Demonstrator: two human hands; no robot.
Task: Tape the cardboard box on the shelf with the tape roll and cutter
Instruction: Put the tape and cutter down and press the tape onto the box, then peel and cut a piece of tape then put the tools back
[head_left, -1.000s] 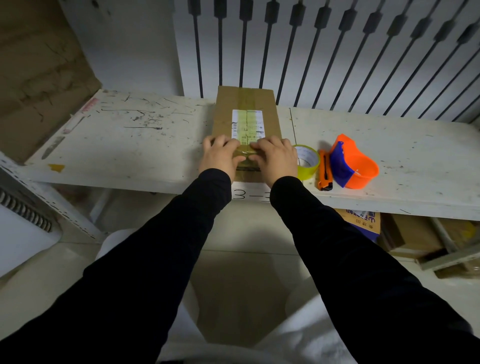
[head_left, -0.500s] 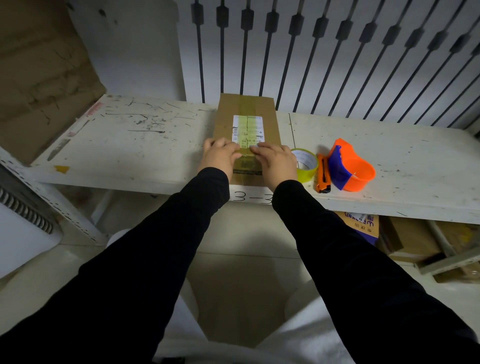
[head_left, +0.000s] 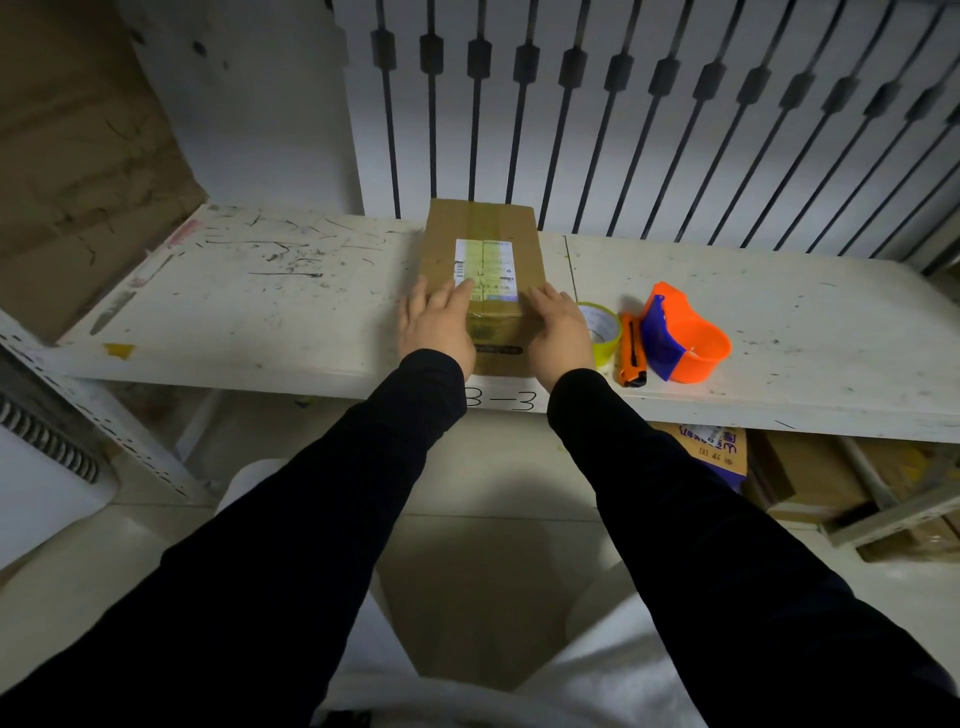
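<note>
Both hands have spread from the taped seam: left hand (head_left: 438, 325) and right hand (head_left: 561, 332) now lie flat and open on the cardboard box (head_left: 483, 280) at the shelf (head_left: 260, 312) front edge, gripping nothing. Tape looks pressed down.

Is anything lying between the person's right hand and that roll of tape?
Nothing visible. The right hand rests on the cardboard box, and the tape roll sits right beside it on the shelf. The orange cutter lies beyond the roll.
</note>
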